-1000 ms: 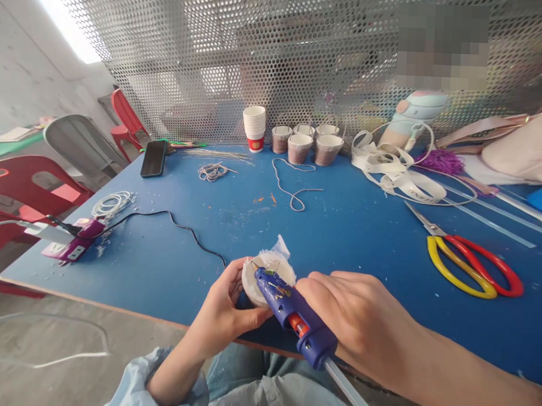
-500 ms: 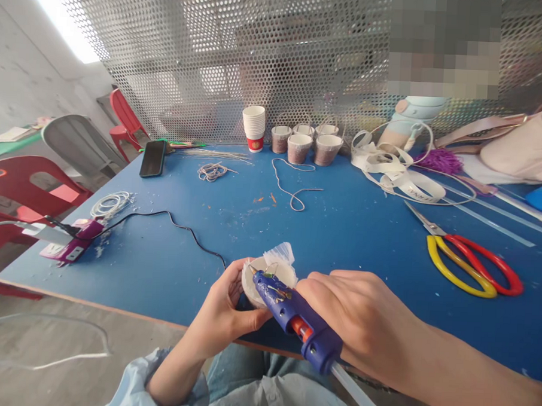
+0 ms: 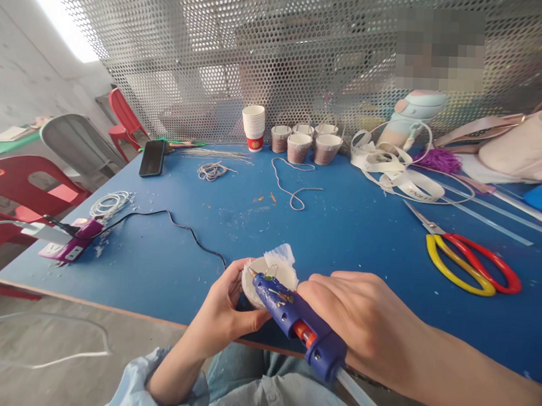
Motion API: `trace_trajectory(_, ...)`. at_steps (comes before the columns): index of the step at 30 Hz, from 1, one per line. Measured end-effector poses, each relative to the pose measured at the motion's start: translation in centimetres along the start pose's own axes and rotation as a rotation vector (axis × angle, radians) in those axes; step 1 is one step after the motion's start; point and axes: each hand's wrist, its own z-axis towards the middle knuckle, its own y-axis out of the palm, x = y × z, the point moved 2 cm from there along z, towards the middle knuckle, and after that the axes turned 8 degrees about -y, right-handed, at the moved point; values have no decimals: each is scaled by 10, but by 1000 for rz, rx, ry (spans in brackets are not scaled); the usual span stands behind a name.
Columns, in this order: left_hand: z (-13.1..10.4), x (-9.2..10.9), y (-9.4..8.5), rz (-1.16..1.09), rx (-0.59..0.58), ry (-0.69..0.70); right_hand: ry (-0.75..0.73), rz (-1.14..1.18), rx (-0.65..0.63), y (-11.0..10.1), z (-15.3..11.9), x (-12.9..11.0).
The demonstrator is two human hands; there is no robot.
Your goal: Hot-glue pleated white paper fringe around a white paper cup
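Note:
At the table's near edge, my left hand [image 3: 228, 312] is wrapped round a small paper cup [image 3: 282, 275], its pale inside facing up. A strip of translucent white ribbon [image 3: 283, 254] sticks up from the cup's far rim. My right hand [image 3: 356, 314] grips a blue hot glue gun [image 3: 288, 305], whose metal nozzle points at the inside of the cup's left rim. Whether the tip touches the rim I cannot tell. A clear glue stick [image 3: 361, 395] comes out of the gun's rear end. The gun's handle and trigger are hidden by my right hand.
Yellow-and-red scissors [image 3: 461, 259] lie at right, near a loose white ribbon [image 3: 393, 166]. Wrapped cups [image 3: 299, 149] and a cup stack [image 3: 254, 127] stand along the perforated metal panel [image 3: 205, 62]. A purple power strip [image 3: 71, 242], black cord [image 3: 184, 226] and phone [image 3: 152, 158] are left.
The rear of the glue gun has shifted slightly right and down, its nozzle staying by the cup's left rim. My left hand holds the cup almost unmoved.

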Motion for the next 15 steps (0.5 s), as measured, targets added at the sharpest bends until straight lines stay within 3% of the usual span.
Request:
trace_trajectory(10,0,-1,-1,-9,-16,-1,4,-26,48,3,1,0)
trace_trajectory(15,0,-2,-2,-6,-28,7,16,44,12,4,0,0)
